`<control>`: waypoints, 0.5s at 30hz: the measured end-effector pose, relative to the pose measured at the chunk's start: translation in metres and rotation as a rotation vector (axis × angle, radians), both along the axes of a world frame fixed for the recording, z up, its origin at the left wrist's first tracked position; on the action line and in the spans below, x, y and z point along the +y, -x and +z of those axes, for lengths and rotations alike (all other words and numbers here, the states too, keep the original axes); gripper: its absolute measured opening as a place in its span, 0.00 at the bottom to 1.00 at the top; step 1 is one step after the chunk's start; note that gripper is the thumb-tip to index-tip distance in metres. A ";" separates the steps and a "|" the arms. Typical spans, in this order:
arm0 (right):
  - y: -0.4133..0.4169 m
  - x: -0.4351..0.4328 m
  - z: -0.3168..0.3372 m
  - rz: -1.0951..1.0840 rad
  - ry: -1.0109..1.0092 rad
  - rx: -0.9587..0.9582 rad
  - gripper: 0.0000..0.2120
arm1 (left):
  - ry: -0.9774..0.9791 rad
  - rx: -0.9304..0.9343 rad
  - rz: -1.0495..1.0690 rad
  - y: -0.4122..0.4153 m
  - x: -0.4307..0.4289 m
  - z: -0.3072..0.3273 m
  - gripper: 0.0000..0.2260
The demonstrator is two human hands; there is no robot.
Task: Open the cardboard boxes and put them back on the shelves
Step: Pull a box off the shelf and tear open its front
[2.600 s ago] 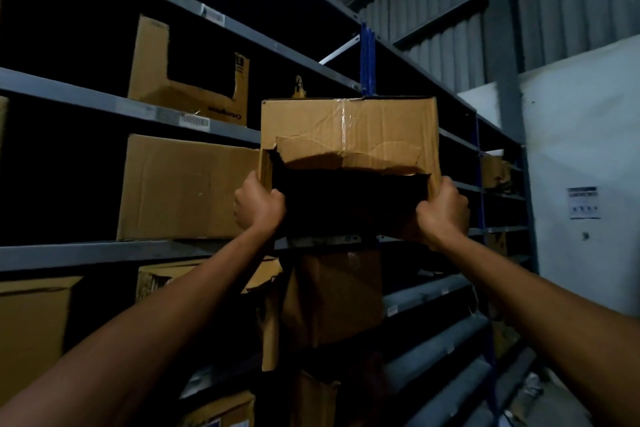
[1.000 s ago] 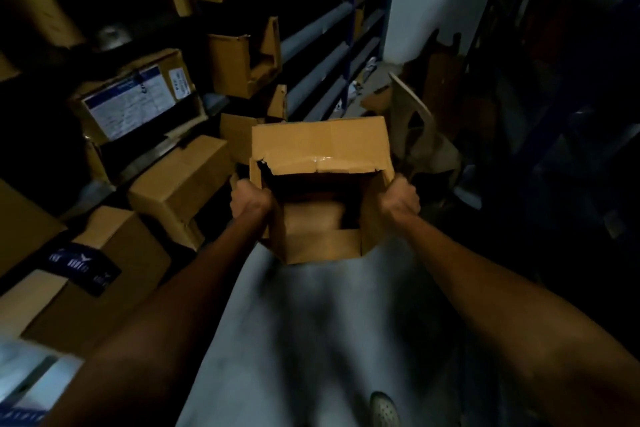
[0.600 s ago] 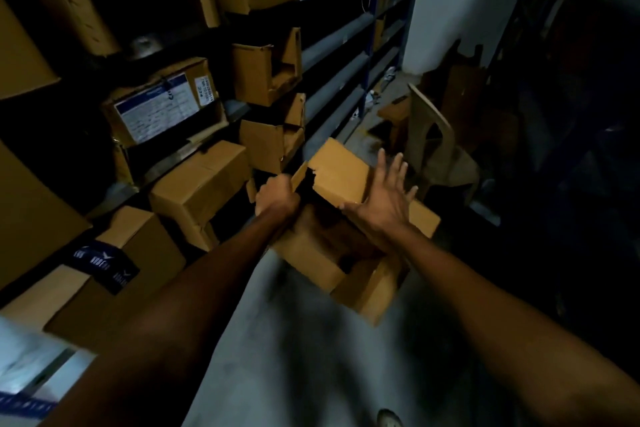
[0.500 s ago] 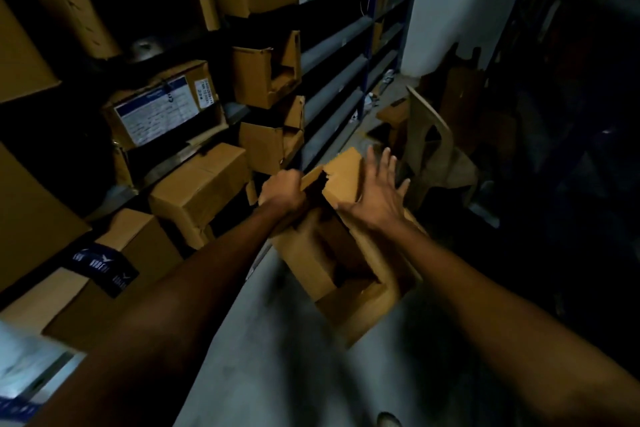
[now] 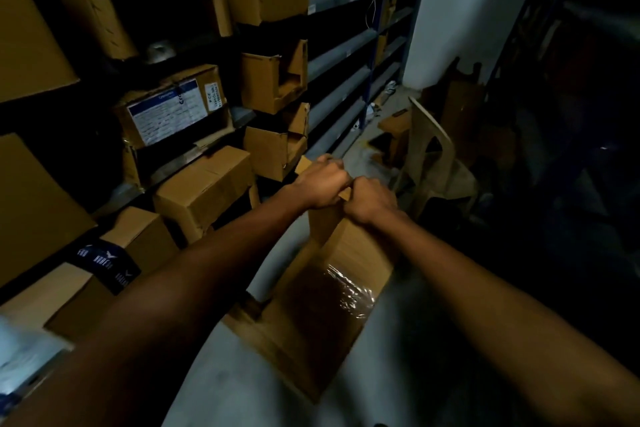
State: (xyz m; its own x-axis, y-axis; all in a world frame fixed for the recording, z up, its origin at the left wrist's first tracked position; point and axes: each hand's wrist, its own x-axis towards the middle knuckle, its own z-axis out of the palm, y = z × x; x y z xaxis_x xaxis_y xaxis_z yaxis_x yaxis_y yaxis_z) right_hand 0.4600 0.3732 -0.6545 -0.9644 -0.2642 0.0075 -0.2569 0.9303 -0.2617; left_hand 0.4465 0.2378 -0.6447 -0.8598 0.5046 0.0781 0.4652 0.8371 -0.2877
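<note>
A brown cardboard box hangs tilted in front of me above the grey floor, its far end up and a strip of clear tape shining across its lower face. My left hand and my right hand sit close together at the box's top edge, fingers curled around the cardboard there. The shelves run along the left, holding several other cardboard boxes.
Cardboard boxes are stacked on the floor and low shelves at left, one with a blue-and-white label. A plastic chair and cardboard scraps stand ahead at right beside a white wall. The right side is dark.
I took the box down from the shelf to floor height. It has tipped on end, and my right hand, which was spread open on it, now grips the top edge next to my left.
</note>
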 end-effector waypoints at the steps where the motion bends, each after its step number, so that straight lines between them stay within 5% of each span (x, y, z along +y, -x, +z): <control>1: -0.001 0.000 0.001 -0.014 -0.013 0.022 0.12 | -0.020 0.025 -0.004 0.000 -0.001 0.000 0.07; 8: -0.005 0.013 -0.021 -0.222 -0.001 0.062 0.11 | -0.324 0.022 0.215 -0.005 -0.025 -0.002 0.33; 15: 0.000 0.042 -0.040 -0.580 0.221 -0.036 0.15 | -0.514 0.234 0.557 -0.043 -0.069 -0.033 0.15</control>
